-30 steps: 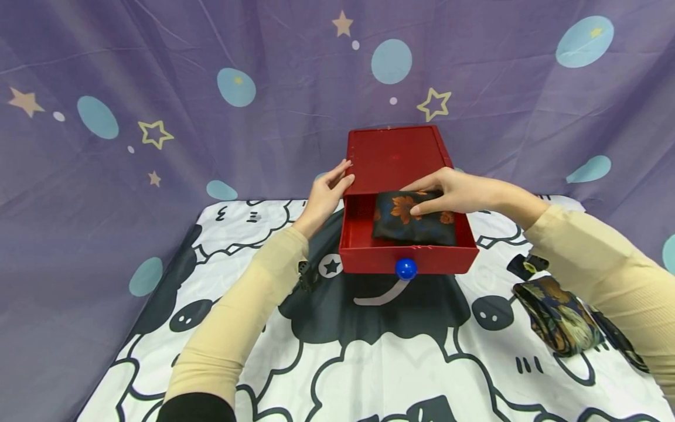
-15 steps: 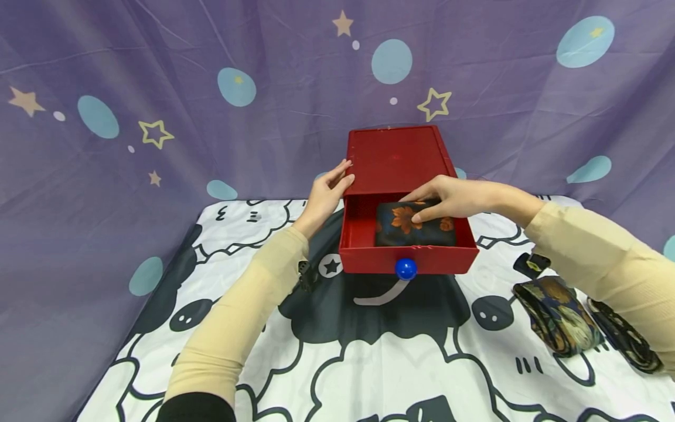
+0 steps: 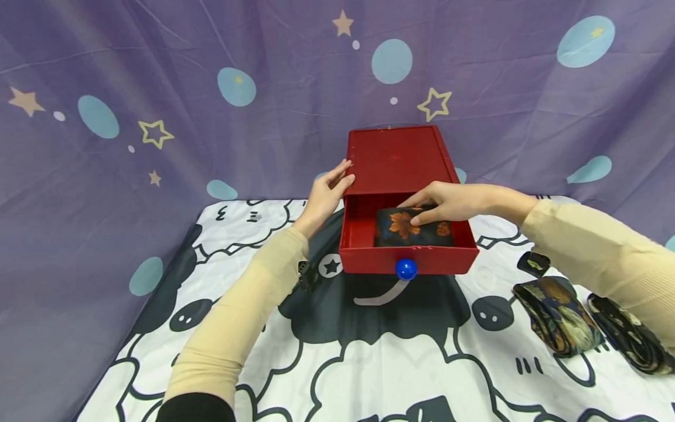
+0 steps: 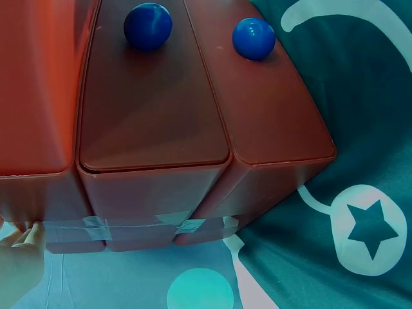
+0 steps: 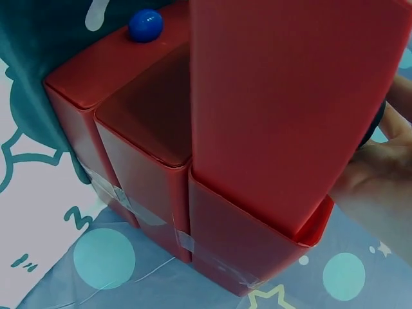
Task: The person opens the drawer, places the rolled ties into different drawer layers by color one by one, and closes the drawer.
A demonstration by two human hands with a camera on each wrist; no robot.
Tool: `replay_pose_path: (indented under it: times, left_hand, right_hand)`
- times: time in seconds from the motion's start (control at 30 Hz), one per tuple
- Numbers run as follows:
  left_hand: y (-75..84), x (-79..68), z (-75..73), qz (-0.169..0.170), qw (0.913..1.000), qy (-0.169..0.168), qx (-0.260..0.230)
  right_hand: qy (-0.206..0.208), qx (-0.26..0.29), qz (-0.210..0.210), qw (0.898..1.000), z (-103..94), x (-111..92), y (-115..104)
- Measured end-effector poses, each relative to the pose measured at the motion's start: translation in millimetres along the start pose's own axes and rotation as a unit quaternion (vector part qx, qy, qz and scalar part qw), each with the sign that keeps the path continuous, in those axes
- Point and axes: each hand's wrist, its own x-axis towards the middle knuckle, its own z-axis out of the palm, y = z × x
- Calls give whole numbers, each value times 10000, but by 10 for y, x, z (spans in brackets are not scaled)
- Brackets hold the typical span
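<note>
A red drawer unit (image 3: 395,161) stands at the back, its top drawer (image 3: 364,259) pulled out with a blue knob (image 3: 406,269) on the front. Inside the drawer lies a folded dark cloth (image 3: 392,234) with orange flowers. My right hand (image 3: 456,201) holds that cloth from above, thumb on its top and fingers at its far side; in the right wrist view the drawer mostly hides the cloth. My left hand (image 3: 323,196) rests against the unit's left side, fingers extended. Only a bit of the left hand (image 4: 22,261) shows in the left wrist view.
Two lower drawers (image 4: 154,103) are closed, each with a blue knob. On the sheep-patterned cover (image 3: 390,375), to the right, lie a folded floral cloth (image 3: 559,316) and another dark patterned one (image 3: 627,334), partly behind the right sleeve. A purple curtain (image 3: 295,146) hangs behind the unit.
My right hand has moved down and slightly toward me with the folded cloth, which now sits lower in the drawer. The left hand and the drawer unit have stayed put.
</note>
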Motion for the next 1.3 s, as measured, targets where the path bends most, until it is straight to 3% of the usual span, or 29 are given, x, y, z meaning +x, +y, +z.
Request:
replay_pose_path:
  times: [0.2,0.57,1.3]
  left_hand:
    - [-155,68,-3,101,9998,51,134]
    - [-170,69,2,117,9998,83,113]
    - [-159,67,-4,162,9996,94,208]
  right_hand:
    - [-3,-53,2,10000,31,22,17]
    - [67,-178,-40,9998,61,40,42]
    - [978,-843,-166,9915,60,29,16]
